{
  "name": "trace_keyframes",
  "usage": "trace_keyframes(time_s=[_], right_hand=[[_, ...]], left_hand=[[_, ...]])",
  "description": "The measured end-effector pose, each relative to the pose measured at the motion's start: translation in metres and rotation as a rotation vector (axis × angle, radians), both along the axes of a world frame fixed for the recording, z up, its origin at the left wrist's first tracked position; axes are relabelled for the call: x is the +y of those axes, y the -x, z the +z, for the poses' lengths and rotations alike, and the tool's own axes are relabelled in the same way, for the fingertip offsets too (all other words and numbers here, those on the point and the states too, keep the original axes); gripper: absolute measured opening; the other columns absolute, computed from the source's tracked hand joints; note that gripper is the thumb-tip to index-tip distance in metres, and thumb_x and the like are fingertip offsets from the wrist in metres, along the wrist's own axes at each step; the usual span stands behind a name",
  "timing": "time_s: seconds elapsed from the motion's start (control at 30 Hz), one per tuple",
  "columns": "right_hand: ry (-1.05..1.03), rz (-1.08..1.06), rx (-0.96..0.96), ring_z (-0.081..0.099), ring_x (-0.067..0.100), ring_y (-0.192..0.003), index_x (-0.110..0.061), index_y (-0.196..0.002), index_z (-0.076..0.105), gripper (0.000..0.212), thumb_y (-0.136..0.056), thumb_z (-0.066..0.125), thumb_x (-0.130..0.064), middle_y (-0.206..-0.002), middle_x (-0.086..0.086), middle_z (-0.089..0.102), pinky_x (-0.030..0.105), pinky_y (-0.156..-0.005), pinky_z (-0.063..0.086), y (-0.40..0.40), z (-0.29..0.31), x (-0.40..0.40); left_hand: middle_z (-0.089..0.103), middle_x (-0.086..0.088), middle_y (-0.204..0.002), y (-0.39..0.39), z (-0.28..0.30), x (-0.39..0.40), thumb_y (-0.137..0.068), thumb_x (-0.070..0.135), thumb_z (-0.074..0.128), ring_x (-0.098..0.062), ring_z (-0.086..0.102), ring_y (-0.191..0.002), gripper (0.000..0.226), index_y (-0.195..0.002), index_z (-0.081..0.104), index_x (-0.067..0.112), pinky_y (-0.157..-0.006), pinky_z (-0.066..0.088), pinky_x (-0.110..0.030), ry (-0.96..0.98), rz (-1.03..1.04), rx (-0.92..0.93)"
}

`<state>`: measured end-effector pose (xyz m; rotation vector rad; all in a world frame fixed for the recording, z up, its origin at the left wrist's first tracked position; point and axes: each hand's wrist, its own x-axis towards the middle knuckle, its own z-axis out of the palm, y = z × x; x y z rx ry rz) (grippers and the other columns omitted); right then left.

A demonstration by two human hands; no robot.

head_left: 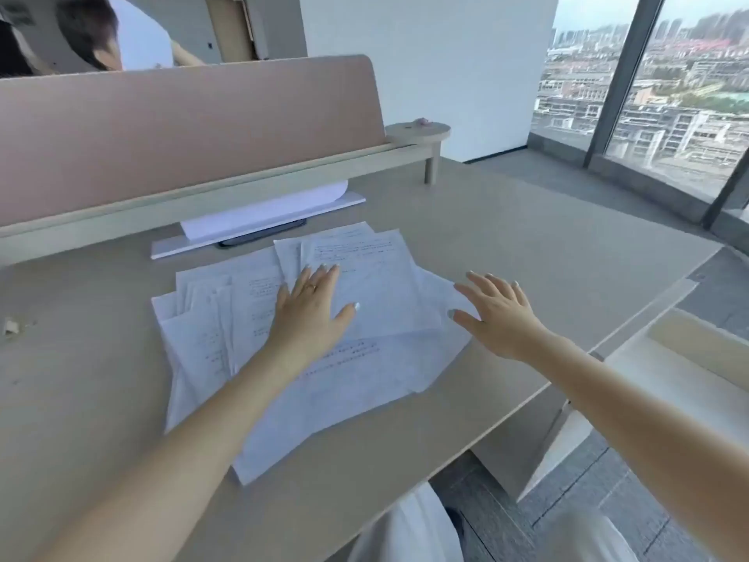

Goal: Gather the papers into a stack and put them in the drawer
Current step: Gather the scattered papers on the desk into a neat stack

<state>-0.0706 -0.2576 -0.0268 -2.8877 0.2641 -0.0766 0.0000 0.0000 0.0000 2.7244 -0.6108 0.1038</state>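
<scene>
Nearest the camera: white trousers (409, 533) of the person at the near edge of the beige matte tabletop (527, 245), grey carpet floor (608, 480) below to the right.

Two bare forearms reach in from the near edge. Loose spread of white printed paper sheets (324, 383) lies mid-tabletop, overlapping and fanned at different angles, not squared into a stack. Lowest big sheet points a corner toward the near edge; smaller sheets pile up toward the left and far sides.

Left hand (310, 306) lies flat, palm down, on the middle of the papers, fingers together and extended, thumb splayed right, ring on one finger. Nothing gripped, just pressing on the sheets.

Right hand (500, 314) is wide open, palm down, fingers spread, at the right edge of the spread. Thumb tip is over the rightmost sheet's edge; cannot tell if it touches or hovers. Holding nothing.

Right of the tabletop's right edge, lower down: pale open drawer (689, 350), light interior visible, no papers seen in it.

Left edge of the tabletop: small crumpled pale scrap (11, 326), well apart from the papers.

Far side: flat white strip (259, 229) along the back, with a curled white sheet (267, 204) on it tucked under the pale wooden shelf rail (202, 196). Dark flat item under the sheet, too hidden to identify. Dusty pink partition panel (182, 127) stands on the rail. Behind it, another person's head (89, 30) is partly visible. Far right: floor-to-ceiling window (668, 95) with city view.
</scene>
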Motion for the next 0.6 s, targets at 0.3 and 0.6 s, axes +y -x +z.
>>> trace_keyframes(time_s=[0.3,0.6], right_hand=[[0.006,0.021,0.034,0.007,0.024,-0.146,-0.028,-0.145,0.027,0.057,-0.093,0.030,-0.052,-0.159,-0.002,0.014,0.047,-0.118,0.003,-0.023,-0.005,0.056],[-0.159,-0.051,-0.039,0.031,0.036,-0.137,-0.020,-0.142,0.034,0.058,-0.091,0.039,-0.048,-0.152,0.007,0.034,0.048,-0.114,0.022,-0.117,-0.007,0.042]], left_hand=[[0.009,-0.005,-0.160,0.024,-0.028,0.102,-0.093,0.049,0.030,-0.022,0.003,-0.147,0.066,-0.149,0.010,0.020,-0.119,0.002,-0.044,-0.078,0.198,0.108],[0.050,-0.002,-0.136,-0.027,-0.005,0.066,-0.094,0.027,0.042,-0.014,0.052,-0.117,0.041,-0.134,0.042,0.019,-0.092,0.043,-0.029,0.619,0.308,0.219]])
